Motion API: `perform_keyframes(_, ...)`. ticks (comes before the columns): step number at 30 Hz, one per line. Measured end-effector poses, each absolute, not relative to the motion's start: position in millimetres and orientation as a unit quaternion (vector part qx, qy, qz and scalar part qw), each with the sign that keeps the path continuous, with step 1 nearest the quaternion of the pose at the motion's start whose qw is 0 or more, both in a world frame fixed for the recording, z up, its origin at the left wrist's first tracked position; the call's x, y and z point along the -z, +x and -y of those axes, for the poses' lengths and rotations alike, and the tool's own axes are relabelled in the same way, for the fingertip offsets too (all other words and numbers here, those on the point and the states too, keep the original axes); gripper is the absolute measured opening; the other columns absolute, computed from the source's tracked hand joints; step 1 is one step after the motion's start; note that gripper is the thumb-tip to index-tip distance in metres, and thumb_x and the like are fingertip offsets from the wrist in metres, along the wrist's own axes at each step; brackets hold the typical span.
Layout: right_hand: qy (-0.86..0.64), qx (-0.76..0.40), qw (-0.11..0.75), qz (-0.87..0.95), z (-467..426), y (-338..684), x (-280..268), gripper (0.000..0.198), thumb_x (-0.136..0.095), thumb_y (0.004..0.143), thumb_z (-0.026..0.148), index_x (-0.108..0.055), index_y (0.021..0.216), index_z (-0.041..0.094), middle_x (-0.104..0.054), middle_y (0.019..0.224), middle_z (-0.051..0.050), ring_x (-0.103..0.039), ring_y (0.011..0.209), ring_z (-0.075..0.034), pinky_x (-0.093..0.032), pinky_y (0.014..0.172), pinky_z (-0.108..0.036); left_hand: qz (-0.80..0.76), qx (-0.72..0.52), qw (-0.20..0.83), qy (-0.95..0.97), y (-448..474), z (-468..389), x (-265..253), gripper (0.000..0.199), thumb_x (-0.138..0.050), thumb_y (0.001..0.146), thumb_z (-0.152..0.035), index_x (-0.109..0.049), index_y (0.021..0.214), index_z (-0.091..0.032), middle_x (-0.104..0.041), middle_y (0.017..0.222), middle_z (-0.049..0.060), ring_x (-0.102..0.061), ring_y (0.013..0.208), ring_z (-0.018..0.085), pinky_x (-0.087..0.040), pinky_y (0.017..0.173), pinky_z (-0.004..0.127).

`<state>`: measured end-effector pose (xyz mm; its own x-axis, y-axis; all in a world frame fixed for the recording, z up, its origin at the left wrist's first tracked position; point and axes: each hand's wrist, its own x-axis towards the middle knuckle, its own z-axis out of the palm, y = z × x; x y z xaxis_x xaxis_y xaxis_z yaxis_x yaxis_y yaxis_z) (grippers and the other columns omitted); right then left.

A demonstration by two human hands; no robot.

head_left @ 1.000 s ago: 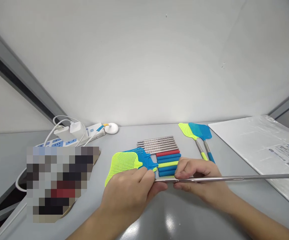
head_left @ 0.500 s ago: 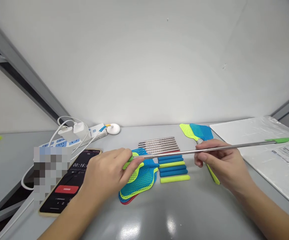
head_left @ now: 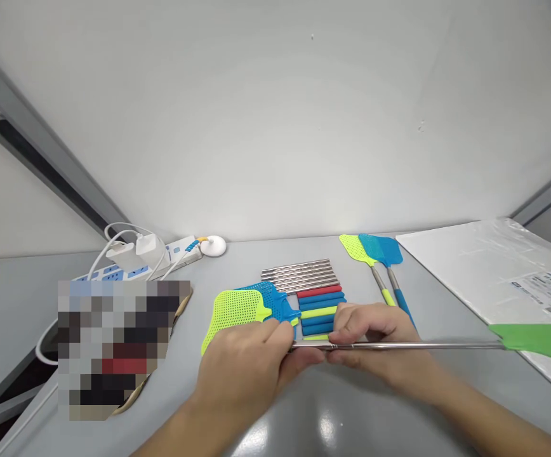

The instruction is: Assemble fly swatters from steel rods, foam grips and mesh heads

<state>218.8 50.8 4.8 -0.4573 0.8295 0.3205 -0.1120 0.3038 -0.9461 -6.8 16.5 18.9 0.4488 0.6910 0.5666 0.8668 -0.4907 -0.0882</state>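
A telescopic fly swatter (head_left: 451, 346) with a long metal shaft lies level across both my hands, its green head (head_left: 542, 343) out to the right. My left hand (head_left: 251, 362) is closed around the left end of the shaft, hiding the handle. Close beside it, my right hand (head_left: 375, 336) pinches the shaft between thumb and fingers. Behind the hands are stacked blue and yellow-green swatter heads (head_left: 237, 308), a row of metal rods (head_left: 304, 274), and blue, red and yellow-green handle sleeves (head_left: 320, 301), partly covered by my right hand.
Two complete swatters, yellow-green (head_left: 358, 247) and blue (head_left: 385, 249), lie behind my right hand. A white plastic-wrapped package (head_left: 466, 260) is at the right. On the left are a power strip (head_left: 183, 251) with plugs and cables, a white round device (head_left: 213, 245) and a blurred-out area.
My right hand has slid left along the shaft to beside my left hand. Both hands and the swatter have come lower and nearer, and the green head shows more broadly.
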Motion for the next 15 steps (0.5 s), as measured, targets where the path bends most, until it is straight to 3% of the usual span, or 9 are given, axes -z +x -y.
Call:
perform_keyframes(10,-0.319,-0.482,0.445,0.684,-51.2,218.6,-10.3,0.020,-0.080,0.075,0.020,-0.076,0.091,0.031,-0.072,0.079,-0.001,-0.064,0.071,-0.014,-0.050,0.061,-0.026,0.470,0.249,0.194,-0.824,-20.3,-20.6,-23.8,0.052,-0.039,0.099,-0.051,-0.046,0.059,-0.019,-0.047,0.048,-0.004,-0.043,0.041,0.010,-0.020,0.044,0.029)
perform_keyframes(15,-0.292,-0.482,0.471,0.678,-50.6,219.8,-11.1,0.014,-0.078,0.075,0.014,-0.072,0.077,0.026,-0.068,0.074,0.001,-0.061,0.068,-0.011,-0.049,0.058,-0.024,0.475,0.240,0.186,-0.826,-19.4,-19.0,-21.5,0.053,-0.038,0.098,-0.053,-0.045,0.058,-0.019,-0.047,0.048,-0.005,-0.043,0.040,0.010,-0.018,0.043,0.029)
